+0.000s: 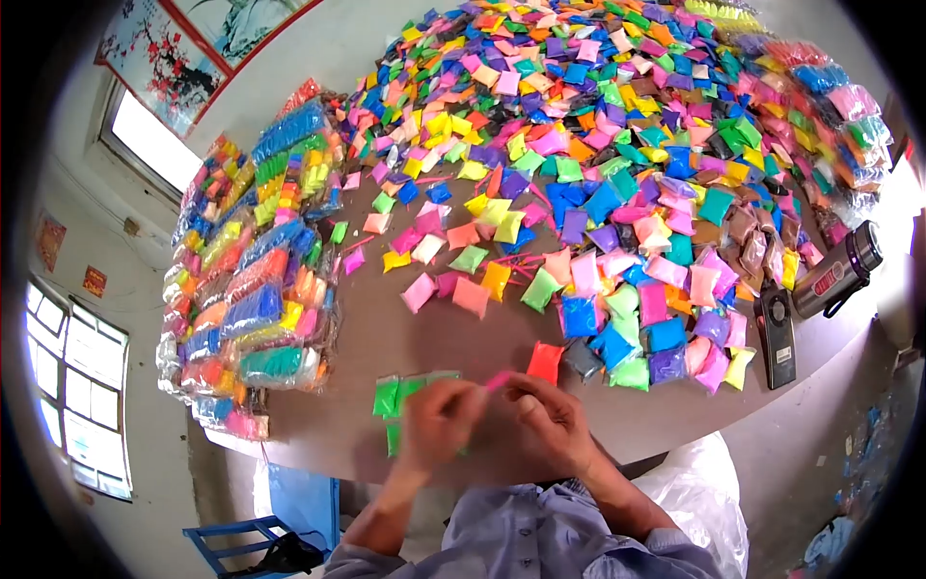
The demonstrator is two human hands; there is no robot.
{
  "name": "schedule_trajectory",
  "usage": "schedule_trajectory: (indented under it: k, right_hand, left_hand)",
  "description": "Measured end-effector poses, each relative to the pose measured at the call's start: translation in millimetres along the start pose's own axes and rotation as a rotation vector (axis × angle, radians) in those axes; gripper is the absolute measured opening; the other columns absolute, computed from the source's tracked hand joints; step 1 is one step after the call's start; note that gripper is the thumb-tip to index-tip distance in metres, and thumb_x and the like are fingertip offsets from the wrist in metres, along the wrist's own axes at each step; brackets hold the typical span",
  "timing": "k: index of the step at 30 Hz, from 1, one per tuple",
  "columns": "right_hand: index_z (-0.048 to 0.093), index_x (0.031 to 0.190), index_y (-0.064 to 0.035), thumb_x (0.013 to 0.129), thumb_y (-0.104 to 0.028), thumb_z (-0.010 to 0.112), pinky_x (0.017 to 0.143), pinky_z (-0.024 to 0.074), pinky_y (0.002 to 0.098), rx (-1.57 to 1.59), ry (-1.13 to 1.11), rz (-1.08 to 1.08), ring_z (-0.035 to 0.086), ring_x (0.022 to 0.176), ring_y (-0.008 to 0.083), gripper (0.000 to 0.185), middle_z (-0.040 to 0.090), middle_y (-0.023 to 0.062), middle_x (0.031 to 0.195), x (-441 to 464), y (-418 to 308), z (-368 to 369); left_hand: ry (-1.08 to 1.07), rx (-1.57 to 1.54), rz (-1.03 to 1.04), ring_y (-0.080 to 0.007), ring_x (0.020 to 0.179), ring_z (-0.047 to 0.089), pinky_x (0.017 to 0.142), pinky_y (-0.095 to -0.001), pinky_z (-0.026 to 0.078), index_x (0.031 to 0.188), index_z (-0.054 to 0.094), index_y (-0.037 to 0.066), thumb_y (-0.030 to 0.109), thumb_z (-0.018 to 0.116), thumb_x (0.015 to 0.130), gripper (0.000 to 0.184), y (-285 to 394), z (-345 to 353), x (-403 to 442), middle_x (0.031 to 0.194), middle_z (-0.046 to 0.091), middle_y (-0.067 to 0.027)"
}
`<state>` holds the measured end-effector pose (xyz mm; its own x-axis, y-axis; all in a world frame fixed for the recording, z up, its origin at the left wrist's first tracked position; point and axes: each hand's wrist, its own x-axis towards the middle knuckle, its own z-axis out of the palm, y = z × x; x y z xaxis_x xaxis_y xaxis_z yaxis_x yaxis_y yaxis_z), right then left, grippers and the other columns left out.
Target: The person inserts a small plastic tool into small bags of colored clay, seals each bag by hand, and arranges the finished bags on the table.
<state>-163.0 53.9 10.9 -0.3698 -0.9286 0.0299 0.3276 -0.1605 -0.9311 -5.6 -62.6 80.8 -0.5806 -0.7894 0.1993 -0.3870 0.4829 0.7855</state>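
My left hand point(439, 420) is over the green packets point(387, 395) near the table's front edge, its fingers curled and blurred. Close on its right, my right hand point(552, 413) has its fingers bent together. Between the fingertips of both hands is a small pink strip point(500, 380), which both seem to pinch. Several green packets lie beneath and beside my left hand, partly hidden by it. A red packet point(545, 361) lies just beyond my right hand, with a dark grey packet point(583, 358) beside it.
A large heap of coloured packets point(579, 116) covers the back and right of the brown table point(371, 338). Bagged bundles point(260, 299) are stacked at the left, more point(839, 106) at the far right. A black device point(776, 333) and a steel flask point(839, 270) are at the right edge.
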Motion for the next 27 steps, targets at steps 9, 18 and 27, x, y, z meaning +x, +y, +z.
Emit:
schedule_trajectory:
  k: [9,18,27]
  right_hand:
    - [0.067,0.125,0.0048,0.113,-0.028,0.043,0.09,0.0508,0.0283,0.316,0.283,-0.038,0.064,0.103,0.0129,0.043,0.07,0.0089,0.118,33.9,-12.9,-56.9]
    - [0.071,0.102,0.0041,0.106,-0.008,0.052,0.075,0.054,0.0301,-0.121,0.248,-0.122,0.068,0.083,0.0181,0.023,0.071,0.011,0.098,31.2,-0.6,-72.3]
    - [0.075,0.117,-0.0051,0.103,-0.031,0.065,0.102,0.0553,0.0464,-0.216,0.144,-0.022,0.071,0.105,0.0311,0.031,0.074,0.0179,0.115,24.5,5.8,-79.1]
  left_hand:
    - [-0.415,-0.033,0.138,-0.0248,0.078,0.073,0.069,-0.037,0.057,0.1,0.072,0.005,0.018,0.073,0.093,0.015,24.0,71.4,120.0,0.089,0.074,-0.0124]
    - [0.031,0.467,0.334,-0.0332,0.085,0.071,0.077,-0.041,0.056,0.102,0.074,0.002,0.025,0.073,0.091,0.025,-68.5,56.6,374.7,0.094,0.074,-0.0161]
    - [0.015,0.653,0.282,-0.0373,0.118,0.066,0.102,-0.0442,0.051,0.122,0.071,0.0,0.04,0.071,0.087,0.053,-143.4,93.4,506.5,0.125,0.07,-0.022]
